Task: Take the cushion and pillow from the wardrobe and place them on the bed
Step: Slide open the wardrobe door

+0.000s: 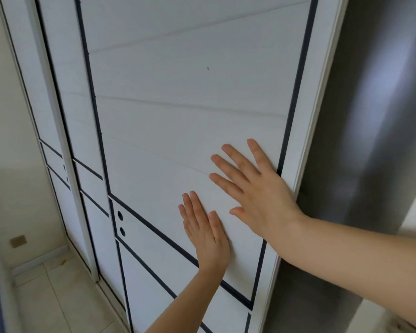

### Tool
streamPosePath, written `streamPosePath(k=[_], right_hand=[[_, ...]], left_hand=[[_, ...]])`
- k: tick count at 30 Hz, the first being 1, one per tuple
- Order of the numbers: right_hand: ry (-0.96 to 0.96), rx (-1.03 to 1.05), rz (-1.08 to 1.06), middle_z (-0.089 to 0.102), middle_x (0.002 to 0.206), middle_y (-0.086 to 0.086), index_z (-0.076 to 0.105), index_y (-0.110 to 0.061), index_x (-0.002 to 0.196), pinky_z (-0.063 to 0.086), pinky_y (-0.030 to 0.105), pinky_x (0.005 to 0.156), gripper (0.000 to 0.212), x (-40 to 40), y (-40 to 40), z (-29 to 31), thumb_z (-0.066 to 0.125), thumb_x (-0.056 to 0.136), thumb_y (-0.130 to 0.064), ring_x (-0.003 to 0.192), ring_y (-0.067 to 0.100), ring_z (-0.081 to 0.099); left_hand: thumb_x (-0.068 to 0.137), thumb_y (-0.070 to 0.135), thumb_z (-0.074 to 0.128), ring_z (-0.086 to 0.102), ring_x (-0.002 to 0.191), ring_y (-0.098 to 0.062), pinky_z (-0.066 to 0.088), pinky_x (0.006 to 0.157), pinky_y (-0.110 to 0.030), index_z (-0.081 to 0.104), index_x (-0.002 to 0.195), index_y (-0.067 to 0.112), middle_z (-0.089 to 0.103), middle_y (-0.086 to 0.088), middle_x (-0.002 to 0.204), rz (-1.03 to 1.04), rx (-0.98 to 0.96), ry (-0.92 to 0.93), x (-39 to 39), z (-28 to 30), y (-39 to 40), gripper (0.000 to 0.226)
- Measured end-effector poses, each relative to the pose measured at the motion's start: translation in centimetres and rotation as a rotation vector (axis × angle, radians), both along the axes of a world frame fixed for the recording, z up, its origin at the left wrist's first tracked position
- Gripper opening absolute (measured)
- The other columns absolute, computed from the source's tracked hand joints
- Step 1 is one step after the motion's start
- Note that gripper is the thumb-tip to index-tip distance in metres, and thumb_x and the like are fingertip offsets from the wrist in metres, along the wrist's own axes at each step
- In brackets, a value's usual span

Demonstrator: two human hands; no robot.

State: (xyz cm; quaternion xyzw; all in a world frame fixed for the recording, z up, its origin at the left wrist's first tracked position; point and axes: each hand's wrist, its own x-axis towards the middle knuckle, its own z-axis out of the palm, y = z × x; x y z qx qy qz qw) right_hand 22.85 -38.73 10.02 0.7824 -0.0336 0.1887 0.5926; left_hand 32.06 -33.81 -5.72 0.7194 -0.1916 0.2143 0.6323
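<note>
Both palms, R hand & L hand, flat on wardrobe door

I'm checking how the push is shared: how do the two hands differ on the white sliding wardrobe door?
The right hand lies higher, by the white sliding wardrobe door's right edge; the left hand lies lower, further in. The right's fingers are spread; the left's lie close together. Both rest flat, holding nothing.

Home bedroom: sliding wardrobe doors, tiled floor.

Both hands, left and right, flat, fingers straight, on the white wardrobe door.
</note>
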Motion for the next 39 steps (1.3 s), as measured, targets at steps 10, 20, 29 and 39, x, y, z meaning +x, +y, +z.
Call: streamPosePath(k=[10, 20, 29, 39], right_hand=[[-0.008, 0.016, 0.031, -0.037, 0.149, 0.022, -0.030, -0.012, 0.144, -0.021, 0.067, 0.104, 0.080, 7.3, 2.9, 0.0, 0.005, 0.091, -0.062, 0.133, 0.047, -0.034], [0.022, 0.021, 0.101, -0.027, 0.155, 0.018, -0.020, -0.015, 0.148, -0.017, 0.068, 0.106, 0.071, 15.5, 5.9, 0.2, 0.002, 0.093, -0.055, 0.136, 0.048, -0.029], [0.028, 0.030, 0.132, -0.023, 0.155, 0.020, -0.015, -0.013, 0.149, -0.021, 0.071, 0.101, 0.070, 23.4, 9.2, 0.4, 0.013, 0.094, -0.046, 0.136, 0.050, -0.027], [0.030, -0.011, 0.173, -0.021, 0.154, 0.024, -0.013, -0.009, 0.149, -0.022, 0.074, 0.096, 0.073, 32.4, 12.5, -0.1, 0.011, 0.096, -0.053, 0.134, 0.055, -0.025]], left_hand=[[0.098, 0.051, 0.009, -0.019, 0.147, -0.002, -0.007, 0.120, -0.033, -0.007, 0.154, 0.036, -0.013, 0.019, 0.162, -0.020, 0.001, 0.016, 7.4, 0.1, 3.3, 0.060], [0.100, 0.052, 0.007, -0.024, 0.144, 0.001, -0.014, 0.116, -0.042, -0.013, 0.152, 0.045, -0.021, 0.029, 0.157, -0.032, -0.080, 0.176, 14.1, 1.5, 5.7, 0.055], [0.096, 0.061, 0.010, -0.021, 0.146, -0.001, -0.012, 0.114, -0.052, -0.009, 0.149, 0.053, -0.018, 0.028, 0.159, 0.007, -0.107, 0.171, 21.8, 1.9, 8.5, 0.057], [0.097, 0.054, 0.008, -0.016, 0.147, -0.001, -0.010, 0.121, -0.044, -0.003, 0.155, 0.034, -0.011, 0.015, 0.164, 0.053, -0.081, 0.094, 30.8, 2.0, 11.7, 0.063]])
